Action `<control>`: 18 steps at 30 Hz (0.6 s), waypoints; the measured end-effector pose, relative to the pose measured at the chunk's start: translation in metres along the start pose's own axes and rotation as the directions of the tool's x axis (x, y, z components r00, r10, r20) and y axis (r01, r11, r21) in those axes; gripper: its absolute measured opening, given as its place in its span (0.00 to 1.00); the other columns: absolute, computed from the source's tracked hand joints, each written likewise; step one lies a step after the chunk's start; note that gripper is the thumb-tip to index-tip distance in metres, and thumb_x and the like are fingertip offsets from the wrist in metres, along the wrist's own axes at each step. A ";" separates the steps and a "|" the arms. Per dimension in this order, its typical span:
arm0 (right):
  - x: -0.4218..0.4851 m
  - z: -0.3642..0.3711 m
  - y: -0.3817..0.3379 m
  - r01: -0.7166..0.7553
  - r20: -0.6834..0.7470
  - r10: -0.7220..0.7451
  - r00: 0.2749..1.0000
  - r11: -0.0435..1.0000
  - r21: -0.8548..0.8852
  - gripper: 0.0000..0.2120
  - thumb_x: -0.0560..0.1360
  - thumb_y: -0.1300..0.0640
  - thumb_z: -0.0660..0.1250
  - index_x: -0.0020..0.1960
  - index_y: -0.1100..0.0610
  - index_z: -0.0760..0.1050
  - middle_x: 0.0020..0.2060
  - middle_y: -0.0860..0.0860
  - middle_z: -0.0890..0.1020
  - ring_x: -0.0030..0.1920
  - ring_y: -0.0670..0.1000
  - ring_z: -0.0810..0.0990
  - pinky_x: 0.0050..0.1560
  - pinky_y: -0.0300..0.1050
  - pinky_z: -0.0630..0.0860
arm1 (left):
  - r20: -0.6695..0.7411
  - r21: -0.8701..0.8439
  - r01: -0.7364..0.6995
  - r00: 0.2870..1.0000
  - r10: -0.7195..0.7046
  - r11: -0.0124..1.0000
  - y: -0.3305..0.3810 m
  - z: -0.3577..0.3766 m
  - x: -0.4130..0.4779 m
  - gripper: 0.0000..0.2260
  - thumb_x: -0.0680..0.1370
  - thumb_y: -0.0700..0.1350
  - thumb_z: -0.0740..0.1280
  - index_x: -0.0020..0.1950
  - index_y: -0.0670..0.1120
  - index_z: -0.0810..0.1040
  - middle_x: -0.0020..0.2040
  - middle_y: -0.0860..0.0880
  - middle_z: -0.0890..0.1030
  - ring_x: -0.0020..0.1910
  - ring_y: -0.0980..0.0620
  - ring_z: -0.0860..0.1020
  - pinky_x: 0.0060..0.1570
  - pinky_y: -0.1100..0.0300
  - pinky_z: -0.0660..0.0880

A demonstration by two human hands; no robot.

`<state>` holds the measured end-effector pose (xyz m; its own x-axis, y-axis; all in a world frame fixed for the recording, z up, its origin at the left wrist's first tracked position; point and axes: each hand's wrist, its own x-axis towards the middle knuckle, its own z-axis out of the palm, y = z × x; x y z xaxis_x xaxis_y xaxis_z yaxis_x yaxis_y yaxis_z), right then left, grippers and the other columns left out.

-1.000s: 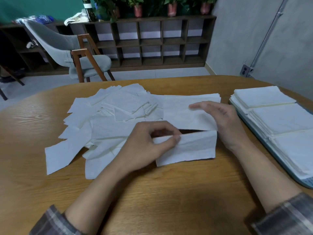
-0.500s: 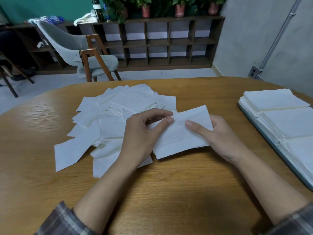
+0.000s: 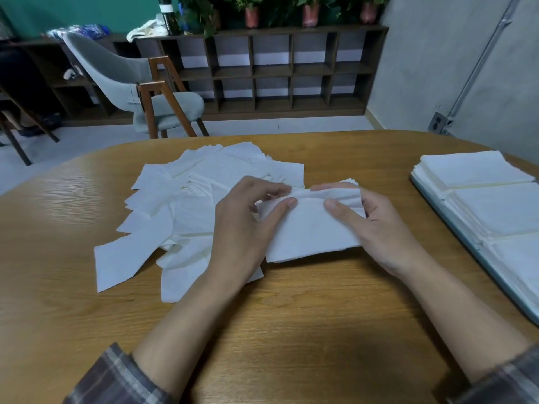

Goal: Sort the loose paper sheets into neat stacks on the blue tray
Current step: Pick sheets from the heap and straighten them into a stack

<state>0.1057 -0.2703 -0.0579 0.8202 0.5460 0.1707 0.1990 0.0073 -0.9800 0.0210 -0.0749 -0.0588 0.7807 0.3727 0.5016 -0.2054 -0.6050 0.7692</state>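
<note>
A white paper sheet [image 3: 309, 231] is held up between both hands in the middle of the wooden table. My left hand [image 3: 245, 223] pinches its upper left edge between thumb and fingers. My right hand [image 3: 376, 228] grips its right side, thumb on the front and fingers behind the top edge. To the left, a messy pile of loose white sheets [image 3: 175, 211] lies spread over the table. At the right edge sits the blue tray [image 3: 455, 228], carrying three neat stacks of white sheets [image 3: 501, 211].
The wooden table [image 3: 291, 330] has a curved far edge. Beyond it stand a grey chair with wooden legs [image 3: 140, 91] and a low dark shelf unit [image 3: 277, 71] with potted plants on top. A grey wall with a conduit [image 3: 466, 83] is at the right.
The sheet was lifted off the table and drawn toward me. My right hand moved from lying on the pile to gripping the sheet's right side, and both hands closed in on its top edge.
</note>
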 end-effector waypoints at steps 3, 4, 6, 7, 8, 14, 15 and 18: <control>0.001 -0.004 -0.003 0.049 -0.001 -0.049 0.999 0.991 0.127 0.25 0.80 0.59 0.70 0.72 0.39 0.74 0.63 0.45 0.83 0.60 0.50 0.84 0.51 0.44 0.82 | 0.061 -0.065 0.131 0.990 -0.127 0.989 0.004 -0.001 0.001 0.13 0.80 0.55 0.74 0.64 0.58 0.82 0.61 0.60 0.79 0.62 0.67 0.75 0.56 0.75 0.71; 0.002 -0.005 -0.003 0.051 -0.008 -0.051 0.999 0.982 0.183 0.28 0.79 0.59 0.70 0.74 0.36 0.72 0.67 0.46 0.80 0.62 0.52 0.84 0.52 0.45 0.82 | 0.131 -0.138 0.226 0.969 -0.208 0.964 0.007 -0.002 0.002 0.14 0.80 0.58 0.71 0.65 0.60 0.81 0.62 0.61 0.79 0.61 0.69 0.75 0.56 0.75 0.71; 0.003 -0.006 -0.004 0.060 -0.037 -0.053 0.998 0.973 0.223 0.33 0.76 0.57 0.72 0.75 0.34 0.68 0.74 0.49 0.74 0.65 0.54 0.82 0.53 0.47 0.82 | 0.280 -0.324 0.406 0.904 -0.323 0.855 0.009 -0.002 0.002 0.15 0.79 0.64 0.70 0.64 0.64 0.80 0.61 0.57 0.82 0.61 0.62 0.79 0.59 0.65 0.77; 0.004 -0.007 -0.004 0.067 -0.048 -0.058 0.997 0.976 0.207 0.34 0.75 0.56 0.73 0.76 0.34 0.67 0.75 0.50 0.73 0.65 0.55 0.82 0.54 0.49 0.82 | 0.320 -0.382 0.465 0.877 -0.358 0.799 0.010 -0.001 0.002 0.16 0.78 0.66 0.70 0.64 0.65 0.80 0.61 0.54 0.83 0.61 0.56 0.82 0.59 0.57 0.80; 0.004 -0.007 -0.003 0.071 -0.053 -0.061 0.997 0.977 0.201 0.35 0.75 0.57 0.73 0.76 0.34 0.67 0.74 0.51 0.74 0.64 0.55 0.83 0.54 0.50 0.83 | 0.349 -0.415 0.511 0.853 -0.387 0.753 0.011 0.001 0.001 0.18 0.76 0.66 0.71 0.65 0.64 0.80 0.62 0.52 0.83 0.61 0.52 0.83 0.58 0.52 0.81; 0.006 -0.012 0.001 0.022 -0.095 -0.021 0.995 1.000 0.010 0.33 0.78 0.55 0.73 0.74 0.31 0.65 0.71 0.48 0.77 0.62 0.52 0.83 0.58 0.51 0.82 | 0.429 -0.464 0.548 0.827 -0.365 0.696 0.009 0.009 -0.002 0.26 0.78 0.55 0.74 0.74 0.61 0.71 0.61 0.55 0.85 0.57 0.58 0.85 0.57 0.58 0.81; 0.006 -0.013 0.003 0.002 -0.118 -0.017 0.993 0.992 -0.124 0.32 0.79 0.53 0.73 0.74 0.29 0.64 0.74 0.44 0.73 0.65 0.49 0.81 0.64 0.53 0.80 | 0.357 -0.374 0.465 0.871 -0.339 0.802 0.007 0.009 -0.004 0.27 0.79 0.52 0.74 0.75 0.64 0.69 0.58 0.58 0.84 0.54 0.60 0.85 0.53 0.62 0.81; 0.004 -0.016 0.005 -0.013 -0.118 -0.016 0.993 0.970 -0.242 0.31 0.80 0.51 0.72 0.74 0.28 0.62 0.74 0.33 0.68 0.71 0.39 0.72 0.73 0.47 0.72 | 0.274 -0.255 0.281 0.939 -0.210 0.925 -0.003 0.011 -0.012 0.31 0.82 0.43 0.72 0.76 0.68 0.64 0.58 0.56 0.85 0.54 0.52 0.85 0.55 0.48 0.83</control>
<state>0.1189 -0.2815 -0.0607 0.8746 0.4428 0.1975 0.3121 -0.2024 -0.9282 0.0190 -0.0848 -0.0712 0.9375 0.2842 0.2009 -0.1208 -0.2757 0.9536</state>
